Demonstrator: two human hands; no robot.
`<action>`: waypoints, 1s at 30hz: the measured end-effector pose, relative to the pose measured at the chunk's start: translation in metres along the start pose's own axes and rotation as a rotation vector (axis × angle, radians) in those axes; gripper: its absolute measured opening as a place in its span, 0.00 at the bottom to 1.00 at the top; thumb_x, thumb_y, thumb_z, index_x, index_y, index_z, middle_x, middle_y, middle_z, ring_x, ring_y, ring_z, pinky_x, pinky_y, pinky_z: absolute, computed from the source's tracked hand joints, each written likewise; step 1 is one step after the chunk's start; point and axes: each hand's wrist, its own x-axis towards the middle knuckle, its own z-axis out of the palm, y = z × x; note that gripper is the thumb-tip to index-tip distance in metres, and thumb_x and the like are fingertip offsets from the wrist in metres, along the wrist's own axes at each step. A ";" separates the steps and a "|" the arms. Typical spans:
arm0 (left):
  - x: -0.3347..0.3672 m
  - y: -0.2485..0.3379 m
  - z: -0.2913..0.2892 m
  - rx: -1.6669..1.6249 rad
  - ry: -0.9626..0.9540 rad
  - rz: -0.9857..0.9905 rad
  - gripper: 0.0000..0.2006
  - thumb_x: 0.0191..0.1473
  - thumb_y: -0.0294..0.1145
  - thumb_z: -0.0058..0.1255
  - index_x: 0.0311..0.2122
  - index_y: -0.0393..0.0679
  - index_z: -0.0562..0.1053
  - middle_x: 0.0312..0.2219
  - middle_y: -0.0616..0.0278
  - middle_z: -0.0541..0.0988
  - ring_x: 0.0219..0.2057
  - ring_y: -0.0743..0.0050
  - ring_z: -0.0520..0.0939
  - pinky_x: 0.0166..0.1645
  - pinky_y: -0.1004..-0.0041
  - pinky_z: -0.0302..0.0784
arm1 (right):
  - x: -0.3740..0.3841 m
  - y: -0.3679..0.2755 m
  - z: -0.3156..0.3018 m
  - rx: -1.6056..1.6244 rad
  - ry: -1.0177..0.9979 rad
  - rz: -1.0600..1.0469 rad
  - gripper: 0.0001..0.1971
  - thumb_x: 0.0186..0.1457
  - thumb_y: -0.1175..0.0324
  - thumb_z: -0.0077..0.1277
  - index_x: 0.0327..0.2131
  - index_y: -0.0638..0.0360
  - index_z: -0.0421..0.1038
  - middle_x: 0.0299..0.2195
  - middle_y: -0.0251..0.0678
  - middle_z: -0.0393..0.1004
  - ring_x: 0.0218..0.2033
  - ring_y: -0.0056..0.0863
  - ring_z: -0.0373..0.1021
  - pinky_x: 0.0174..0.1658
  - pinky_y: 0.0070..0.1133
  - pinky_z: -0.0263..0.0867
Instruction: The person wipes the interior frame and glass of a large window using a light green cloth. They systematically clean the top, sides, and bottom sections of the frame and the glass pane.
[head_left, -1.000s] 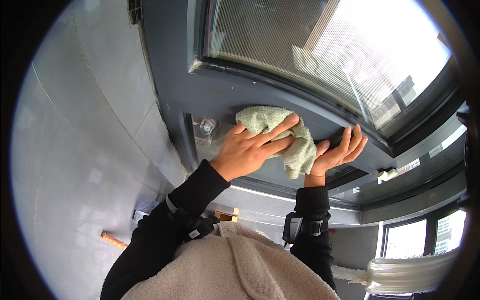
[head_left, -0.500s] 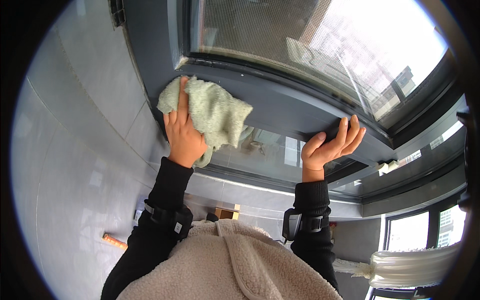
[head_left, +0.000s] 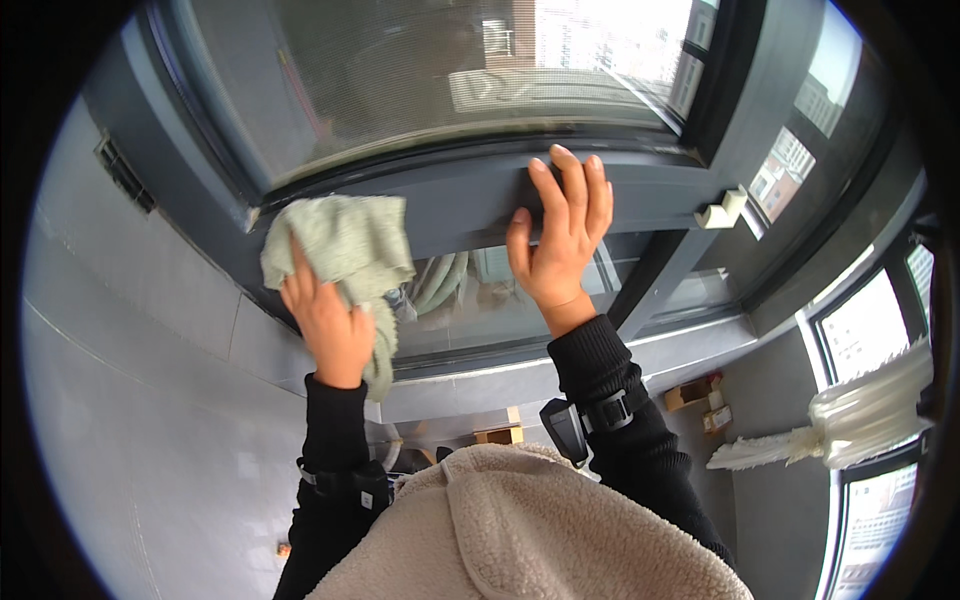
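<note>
A pale green fluffy cleaning cloth (head_left: pixel 345 235) lies bunched against the dark grey window frame (head_left: pixel 460 200), at the rail's left corner. My left hand (head_left: pixel 335 330) holds it there, with some fingertips hidden in its folds; a loose end hangs down beside the wrist. Farther right, my right hand (head_left: pixel 562 245) is open, its fingers spread and stretched up over the same rail. Its fingertips are at the rail's surface, and nothing is in it. Above the rail is a window pane with a mesh screen (head_left: pixel 400 90).
Grey wall tiles (head_left: pixel 130 330) run along the left. A small pale plastic catch (head_left: pixel 722 208) sticks out at the frame's right. Below the rail is a lower glass pane (head_left: pixel 500 310). A tied white curtain (head_left: pixel 870 405) hangs at right; cardboard boxes (head_left: pixel 690 393) stand low behind.
My view has turned to the right, so the frame sits differently. The cloth stays in my left hand at the left corner. My right hand's fingers now stretch up over the rail.
</note>
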 end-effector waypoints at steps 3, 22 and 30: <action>0.032 0.043 0.003 -0.070 -0.070 0.159 0.32 0.43 0.30 0.54 0.58 0.39 0.66 0.65 0.49 0.57 0.54 0.47 0.68 0.58 0.56 0.57 | 0.001 -0.002 -0.004 0.013 -0.017 0.021 0.26 0.45 0.69 0.51 0.52 0.50 0.70 0.57 0.35 0.67 0.63 0.42 0.53 0.63 0.40 0.45; 0.024 -0.009 -0.020 0.148 0.058 0.155 0.33 0.37 0.26 0.51 0.55 0.37 0.67 0.63 0.43 0.58 0.58 0.39 0.63 0.60 0.51 0.56 | 0.036 0.025 -0.060 0.130 0.006 0.118 0.22 0.46 0.78 0.49 0.49 0.59 0.70 0.53 0.42 0.68 0.58 0.45 0.60 0.60 0.37 0.55; 0.034 0.022 -0.014 0.019 0.051 0.051 0.33 0.37 0.30 0.52 0.54 0.37 0.67 0.58 0.45 0.63 0.54 0.40 0.66 0.57 0.51 0.58 | 0.024 0.056 -0.046 -0.056 0.094 0.060 0.24 0.48 0.78 0.46 0.52 0.63 0.67 0.55 0.43 0.66 0.62 0.50 0.54 0.63 0.38 0.51</action>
